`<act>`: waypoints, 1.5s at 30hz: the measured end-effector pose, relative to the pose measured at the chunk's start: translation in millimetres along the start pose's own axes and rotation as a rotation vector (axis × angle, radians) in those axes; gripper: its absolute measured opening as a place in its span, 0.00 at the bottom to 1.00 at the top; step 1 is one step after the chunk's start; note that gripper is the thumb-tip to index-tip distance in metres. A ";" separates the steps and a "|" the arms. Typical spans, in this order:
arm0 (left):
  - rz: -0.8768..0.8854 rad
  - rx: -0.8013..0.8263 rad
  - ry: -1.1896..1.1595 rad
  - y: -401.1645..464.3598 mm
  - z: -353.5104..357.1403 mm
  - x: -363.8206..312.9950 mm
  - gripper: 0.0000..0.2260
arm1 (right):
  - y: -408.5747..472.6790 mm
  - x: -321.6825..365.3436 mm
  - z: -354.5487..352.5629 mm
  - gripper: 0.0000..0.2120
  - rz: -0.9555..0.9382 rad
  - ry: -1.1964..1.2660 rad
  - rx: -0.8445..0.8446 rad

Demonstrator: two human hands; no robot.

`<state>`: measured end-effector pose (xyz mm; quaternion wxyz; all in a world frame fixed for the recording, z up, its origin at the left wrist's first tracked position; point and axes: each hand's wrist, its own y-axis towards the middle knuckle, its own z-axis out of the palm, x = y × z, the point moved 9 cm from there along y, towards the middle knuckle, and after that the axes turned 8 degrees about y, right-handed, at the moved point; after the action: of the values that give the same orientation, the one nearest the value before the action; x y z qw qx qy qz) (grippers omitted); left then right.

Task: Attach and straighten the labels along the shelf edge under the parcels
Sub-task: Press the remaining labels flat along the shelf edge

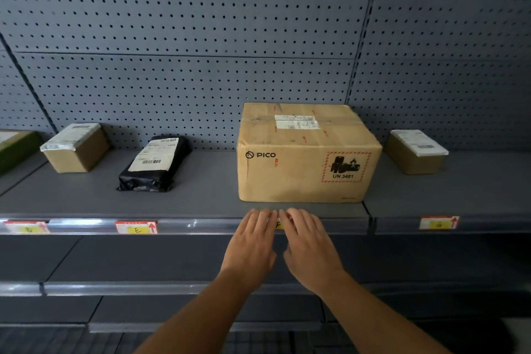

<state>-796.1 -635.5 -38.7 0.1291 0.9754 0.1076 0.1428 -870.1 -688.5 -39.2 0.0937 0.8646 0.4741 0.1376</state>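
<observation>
Both hands, left (253, 238) and right (309, 241), lie flat-fingered, side by side over the label (278, 224), whose long axis follows the shelf edge (201, 225).

Matt grey perforated metal back panel (184, 23), smooth matt shelf (86, 198), glossy clear plastic strip (195, 223) along its front edge, matt brown cardboard box (304, 152), crinkled shiny black plastic mailer (155, 169), paper labels (136, 227)

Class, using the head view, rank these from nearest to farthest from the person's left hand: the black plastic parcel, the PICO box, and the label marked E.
Measured from the left hand:
1. PICO box, just behind the fingertips, slightly right.
2. Label marked E, on the shelf edge, to the left.
3. Black plastic parcel, on the shelf, left and farther back.
</observation>
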 end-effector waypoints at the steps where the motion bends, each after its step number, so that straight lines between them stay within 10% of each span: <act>1: 0.004 -0.002 0.008 -0.1 0.9 -1.0 0.33 | -1.3 -1.1 2.0 0.37 0.007 0.003 0.007; 45: 0.046 -0.042 -0.144 -4.1 5.9 2.1 0.28 | 5.0 7.7 -8.1 0.19 -0.040 0.112 -0.069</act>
<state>-793.1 -632.4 -44.8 0.1539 0.9824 0.0725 0.0774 -864.8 -684.4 -28.9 0.0997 0.8420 0.4909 0.2003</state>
